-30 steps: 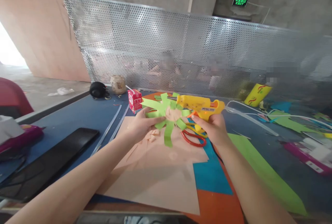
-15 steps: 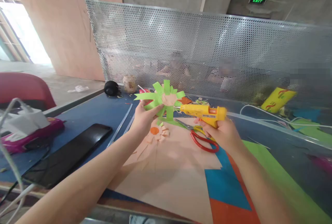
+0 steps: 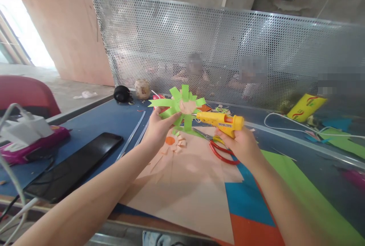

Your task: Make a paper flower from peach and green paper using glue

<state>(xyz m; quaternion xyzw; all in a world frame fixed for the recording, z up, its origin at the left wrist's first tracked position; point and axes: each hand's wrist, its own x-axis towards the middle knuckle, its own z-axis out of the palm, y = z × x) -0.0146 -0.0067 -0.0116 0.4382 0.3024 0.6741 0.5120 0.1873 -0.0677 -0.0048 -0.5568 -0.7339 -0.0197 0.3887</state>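
Observation:
My left hand (image 3: 158,127) pinches a paper flower (image 3: 180,106) with green strip petals and a peach centre, held up above the table. My right hand (image 3: 240,143) grips a yellow glue gun (image 3: 221,121). The gun's nozzle points left and meets the flower's centre. Below the flower, a small peach paper flower with an orange centre (image 3: 172,144) lies on a peach sheet (image 3: 182,185). Red-handled scissors (image 3: 221,151) rest on that sheet under my right hand.
A black phone (image 3: 74,166) lies at left, beside a magenta box with a white charger (image 3: 25,139). Blue, orange and green paper sheets (image 3: 299,196) spread at right. A perforated metal screen (image 3: 216,52) closes the table's far side, with people behind it. White cables run at far right.
The flower was lifted off the table a second ago and turned to face me. Since half a second ago the hands have hardly moved; the view shifted slightly.

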